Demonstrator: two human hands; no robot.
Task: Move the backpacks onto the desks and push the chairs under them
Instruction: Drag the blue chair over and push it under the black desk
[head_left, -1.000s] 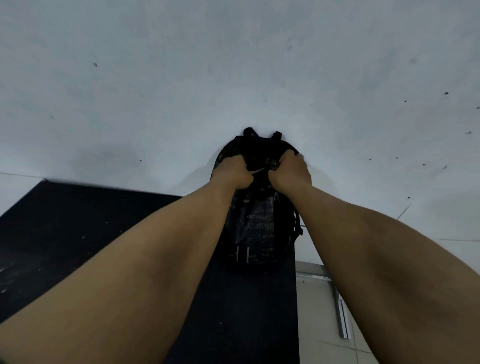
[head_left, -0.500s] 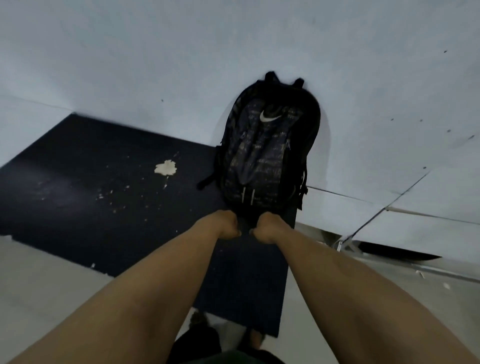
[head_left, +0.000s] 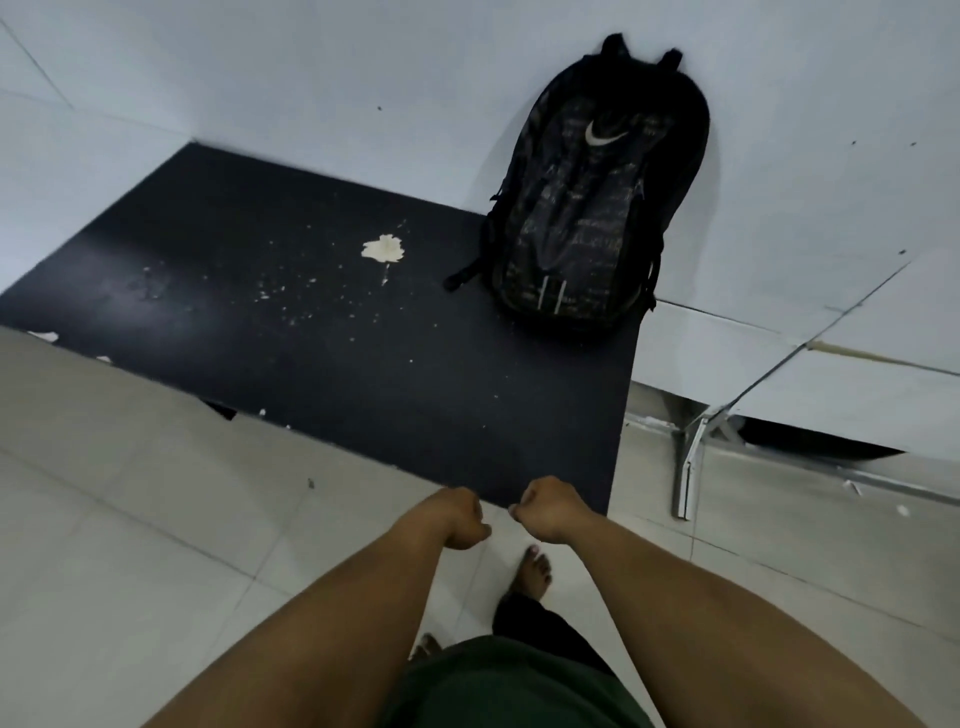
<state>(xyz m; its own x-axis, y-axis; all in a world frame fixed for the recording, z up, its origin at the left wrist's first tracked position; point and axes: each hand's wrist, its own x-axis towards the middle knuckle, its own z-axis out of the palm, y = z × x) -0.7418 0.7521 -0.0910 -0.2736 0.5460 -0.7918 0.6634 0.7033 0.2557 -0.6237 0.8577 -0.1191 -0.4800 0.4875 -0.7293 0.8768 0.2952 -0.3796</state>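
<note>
The backpack stands at my desk's far right corner against the wall, soft and slumping, best gripped by its top; my left hand and right hand are curled, empty

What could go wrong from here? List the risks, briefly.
1. The backpack stands upright, leaning on the wall, near the right end of the black desk. A bump could topple it or slide it over that end.
2. White flecks and a pale blotch mark the desktop; if loose, they could soil the bag.
3. A bare foot stands near the desk, so a chair pushed in carelessly could hit the toes.
</note>
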